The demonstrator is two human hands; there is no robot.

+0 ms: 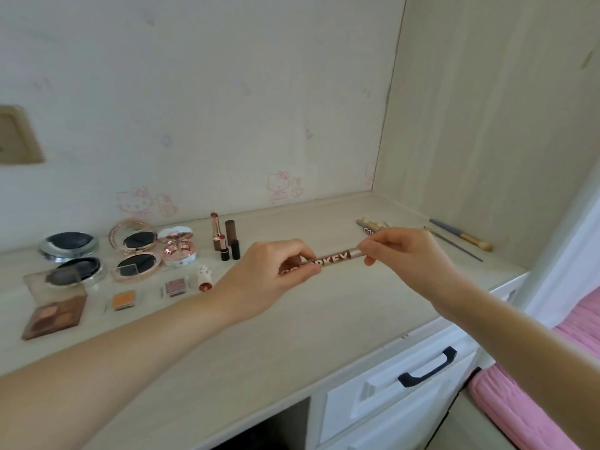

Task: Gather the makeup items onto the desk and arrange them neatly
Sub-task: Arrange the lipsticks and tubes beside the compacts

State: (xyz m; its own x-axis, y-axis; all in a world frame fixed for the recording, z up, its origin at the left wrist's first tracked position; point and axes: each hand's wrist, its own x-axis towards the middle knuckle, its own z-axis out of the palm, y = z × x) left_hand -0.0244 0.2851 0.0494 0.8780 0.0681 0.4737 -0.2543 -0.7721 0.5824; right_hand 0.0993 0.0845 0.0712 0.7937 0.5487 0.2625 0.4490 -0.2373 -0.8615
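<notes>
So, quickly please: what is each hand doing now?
Left hand: its grip holds one end of the makeup pencil.
Right hand: pinches the pencil's other end.

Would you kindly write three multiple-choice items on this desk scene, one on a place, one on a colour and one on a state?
1. Where do the loose brushes lie?
A. At the right end of the desk, near the side wall
B. Among the compacts
C. In a drawer

2. What colour is the small square eyeshadow pan right of the brown palette?
A. Green
B. Blue
C. Orange

3. How is the lettered pencil held?
A. Lying untouched
B. Left hand and right hand grip its two ends
C. One hand only

Answers: 1 A, the brushes rest by the right wall; 2 C, its pan shows orange; 3 B, fingers of both hands curl round the pencil above the desk.
</notes>
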